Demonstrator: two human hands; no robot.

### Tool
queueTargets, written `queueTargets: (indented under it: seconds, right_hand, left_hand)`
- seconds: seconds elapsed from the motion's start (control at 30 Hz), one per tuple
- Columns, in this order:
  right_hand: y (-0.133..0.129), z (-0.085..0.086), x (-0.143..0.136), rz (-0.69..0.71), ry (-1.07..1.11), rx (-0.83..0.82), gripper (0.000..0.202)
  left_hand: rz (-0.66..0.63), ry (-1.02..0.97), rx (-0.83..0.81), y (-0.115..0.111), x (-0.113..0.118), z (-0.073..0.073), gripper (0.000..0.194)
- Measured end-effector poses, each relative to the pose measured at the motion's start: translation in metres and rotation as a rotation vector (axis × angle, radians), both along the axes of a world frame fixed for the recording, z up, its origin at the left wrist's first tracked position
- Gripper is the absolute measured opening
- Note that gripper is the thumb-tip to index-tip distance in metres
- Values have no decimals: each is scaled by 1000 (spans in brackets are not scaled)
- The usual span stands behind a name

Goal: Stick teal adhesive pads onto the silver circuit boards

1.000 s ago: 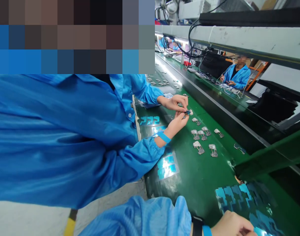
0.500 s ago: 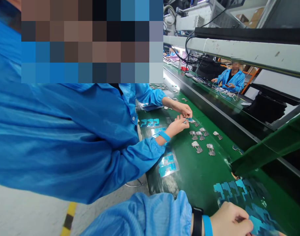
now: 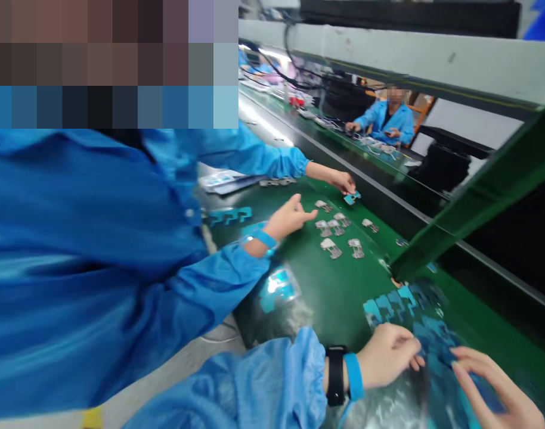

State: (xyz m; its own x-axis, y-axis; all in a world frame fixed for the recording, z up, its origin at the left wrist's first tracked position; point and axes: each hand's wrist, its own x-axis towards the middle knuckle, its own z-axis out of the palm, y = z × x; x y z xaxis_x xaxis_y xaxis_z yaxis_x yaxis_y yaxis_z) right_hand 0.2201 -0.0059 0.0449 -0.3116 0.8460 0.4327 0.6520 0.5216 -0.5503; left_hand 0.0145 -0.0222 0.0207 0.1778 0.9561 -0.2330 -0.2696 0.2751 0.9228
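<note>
The green tabletop [image 3: 335, 298] is bordered at left by a co-worker in blue [image 3: 76, 268]. Toward the lower right, blue film pieces [image 3: 433, 330] are spread on it, between and beyond the wearer's hands. The right hand [image 3: 511, 381] is held with a narrow grip; whether anything is pinched cannot be told. The left hand [image 3: 386, 356] is curled, its hold likewise unclear. Small metal parts [image 3: 336, 227] are scattered well apart. Film handling seems in hand; a fine, steady pinch is apparently called for.
</note>
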Motion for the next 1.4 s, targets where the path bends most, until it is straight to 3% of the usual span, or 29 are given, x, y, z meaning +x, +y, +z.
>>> queueTargets:
  seconds: [0.13,0.23,0.5,0.57,0.73,0.83,0.93,1.1,1.23,1.4]
  right_hand:
    - [-13,24,-19,48,-47,40,18]
    - [-19,35,-27,38,-38,42,16]
    - [-25,47,-23,-43,122,117,7]
    - [-18,49,-16,-99,264,43,8]
    - [9,49,6,-247,825,-355,23]
    - [17,41,15,-229,908,-463,29]
    - [16,34,20,-198,946,-561,31]
    - [12,31,27,-166,1008,-640,28]
    - [8,30,25,-161,971,-655,24]
    - [8,26,19,-165,910,-643,26]
  left_hand:
    - [-18,81,105,-5,-11,12,25]
    - [-2,140,191,-8,-17,16,16]
    - [74,270,252,6,-30,9,30]
    - [79,337,272,14,-37,11,31]
    - [68,569,335,33,-61,25,28]
    - [124,770,380,46,-78,30,24]
    - [247,997,390,65,-98,26,24]
    - [364,1256,319,106,-128,2,35]
    - [338,1332,258,121,-136,-11,40]
    - [330,1281,215,123,-137,-10,38]
